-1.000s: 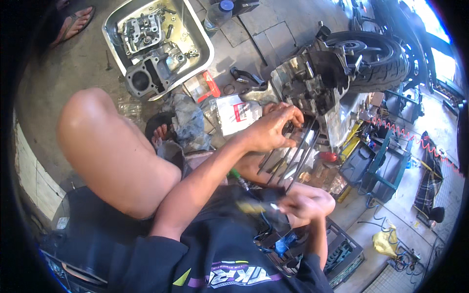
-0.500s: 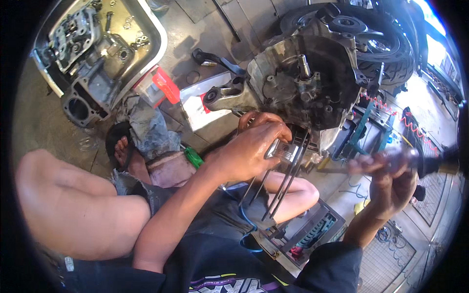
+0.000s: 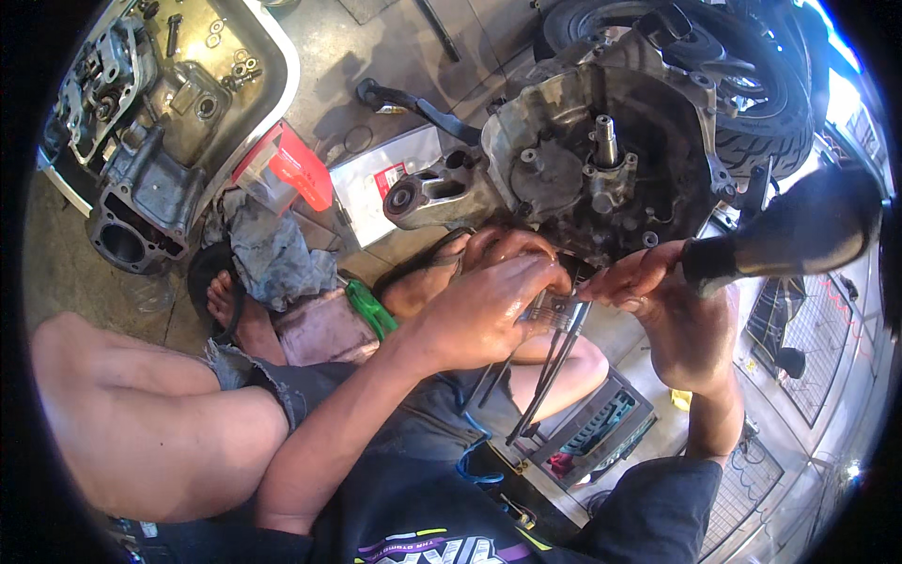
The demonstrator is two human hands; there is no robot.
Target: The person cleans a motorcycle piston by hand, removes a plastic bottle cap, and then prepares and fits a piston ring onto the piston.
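Below the opened engine crankcase (image 3: 564, 179), a silver piston (image 3: 556, 312) with ring grooves sits among several long dark studs (image 3: 540, 385). My left hand (image 3: 498, 305) is closed around the piston from the left, its fingers curled over the top. On the other side, my right hand (image 3: 681, 320) grips a tool with a thick black handle (image 3: 799, 240); the handle points up and right. The fingertips of my right hand are close by the piston's right side. They hide the tool's working end, so its kind cannot be told.
A metal tray (image 3: 287, 56) with engine parts and nuts stands far left, a cylinder block (image 3: 141, 211) at its edge. Red and white boxes, a grey rag (image 3: 272, 249) and a green-handled tool (image 3: 371, 310) lie nearby. A tyre (image 3: 770, 141) is behind the crankcase; a socket case (image 3: 601, 428) sits lower right.
My right hand has moved left to the piston with the black-handled tool, whose handle now tilts upward. My left hand stays on the piston. The view has shifted slightly.
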